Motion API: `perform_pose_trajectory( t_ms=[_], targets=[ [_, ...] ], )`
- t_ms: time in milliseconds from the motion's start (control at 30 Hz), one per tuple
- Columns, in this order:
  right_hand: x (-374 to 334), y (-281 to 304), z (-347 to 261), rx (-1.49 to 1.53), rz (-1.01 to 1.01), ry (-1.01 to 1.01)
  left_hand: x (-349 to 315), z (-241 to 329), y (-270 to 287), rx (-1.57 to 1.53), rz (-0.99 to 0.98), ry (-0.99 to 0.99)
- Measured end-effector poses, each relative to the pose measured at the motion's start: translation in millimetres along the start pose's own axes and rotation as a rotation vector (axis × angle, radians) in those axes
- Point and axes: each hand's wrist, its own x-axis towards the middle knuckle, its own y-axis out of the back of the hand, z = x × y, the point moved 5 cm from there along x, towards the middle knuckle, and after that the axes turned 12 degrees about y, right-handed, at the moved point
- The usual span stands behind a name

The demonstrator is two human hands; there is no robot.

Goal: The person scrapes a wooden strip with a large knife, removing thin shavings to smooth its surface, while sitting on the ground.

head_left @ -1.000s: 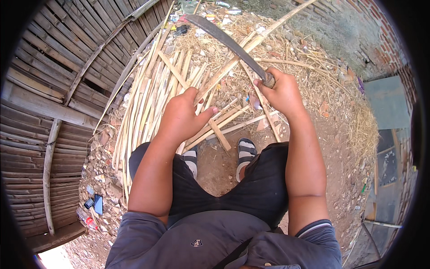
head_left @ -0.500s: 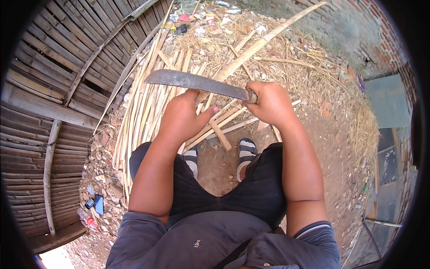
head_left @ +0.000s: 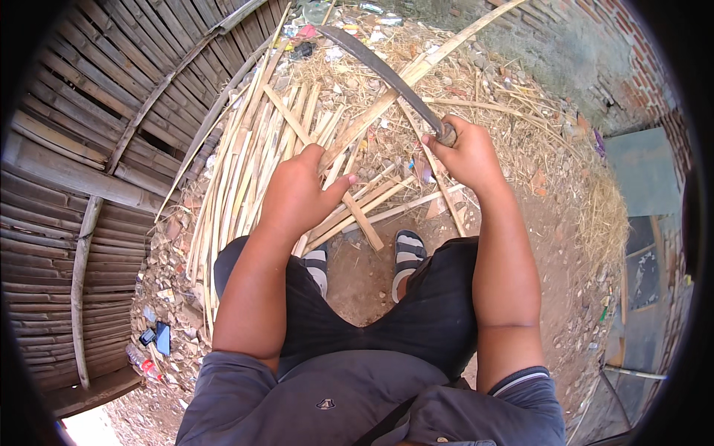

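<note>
My right hand [head_left: 470,154] is closed round the short handle of a machete [head_left: 387,74]. Its dark, curved blade slants up and to the left, passing over a long, pale split bamboo strip [head_left: 468,33]. That strip runs from the far right down toward my left hand [head_left: 294,187], whose fingers are wrapped about its near end. The thumb lies along the near side; the exact grip is partly hidden behind the hand. Beneath my left hand several loose bamboo slats [head_left: 249,160] lie on the ground, some crossing one another near my feet.
A bamboo-slat wall [head_left: 82,275] curves along the left. Brick and plaster wall [head_left: 565,59] stands at the far right, with grey panels [head_left: 645,171] nearer. Straw and rubble cover the ground [head_left: 550,245]. A phone [head_left: 163,338] and a plastic bottle [head_left: 145,362] lie at the lower left.
My right hand has moved right and slightly forward, swinging the machete's tip upward and away. The bamboo strip has shifted a little left at its far end; my left hand has barely moved.
</note>
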Motion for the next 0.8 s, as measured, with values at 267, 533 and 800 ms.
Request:
perform_pose_trajectory(
  t_ms=[267, 533, 800],
  targets=[
    [-5.8, -10.1, -24.0, -0.107, -0.087, 0.121, -1.6, 5.3, 2.8, 0.023, -0.034, 0.031],
    [-15.0, -24.4, -40.4, -0.187, -0.096, 0.286, -1.1, -3.4, -4.3, -0.085, 0.063, -0.11],
    [-8.8, 2.0, -7.7, -0.029, -0.036, 0.023, 0.7, -6.3, -12.0, -0.131, -0.174, 0.027]
  ],
)
